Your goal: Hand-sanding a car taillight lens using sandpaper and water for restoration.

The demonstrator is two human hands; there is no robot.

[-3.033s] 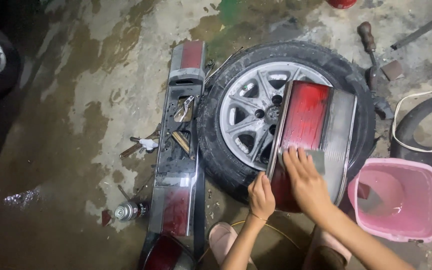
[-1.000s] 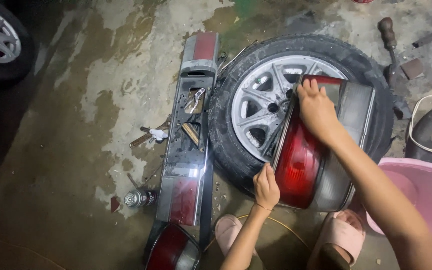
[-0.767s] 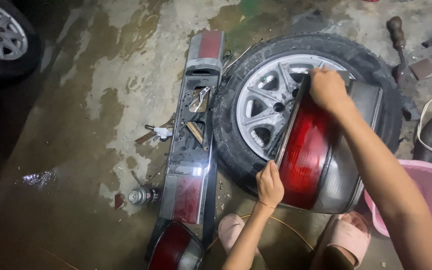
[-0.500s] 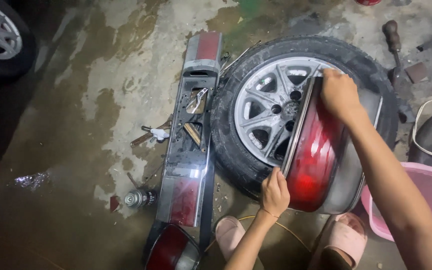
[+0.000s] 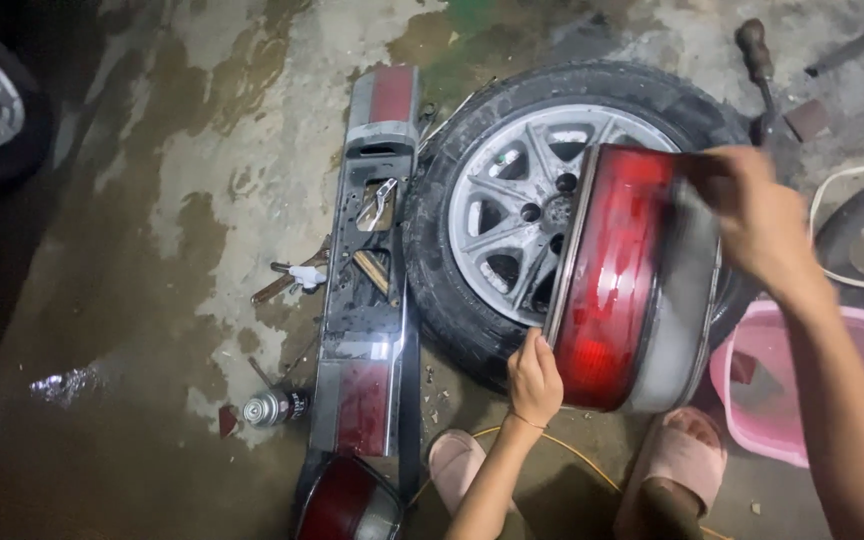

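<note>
1. While the left hand (image 5: 534,380) pinches the near lower corner of the red and clear plastic tail-light lens (image 5: 632,280), the right hand (image 5: 752,215) is closed over its far upper right edge; what lies under the right palm cannot be told, as the hand is blurred.
2. Lens sits atop the black tyre on a silver spoked alloy wheel (image 5: 512,215), which lies flat on the wet concrete floor (image 5: 152,300). Long axis runs near to far, tipped slightly left at the near end; red section faces left, clear grey section right.
3. Pink plastic basin (image 5: 832,400) stands just right of the tyre, partly hidden by the right forearm; contents not discernible.
4. Long grey and red light-bar panel (image 5: 367,300) lies just left of the tyre, parallel to the lens.
5. Small metal spray can (image 5: 272,406) lies left of the panel's near end.
6. Open floor is to the left; pink slippers (image 5: 687,450) sit at the near edge.
</note>
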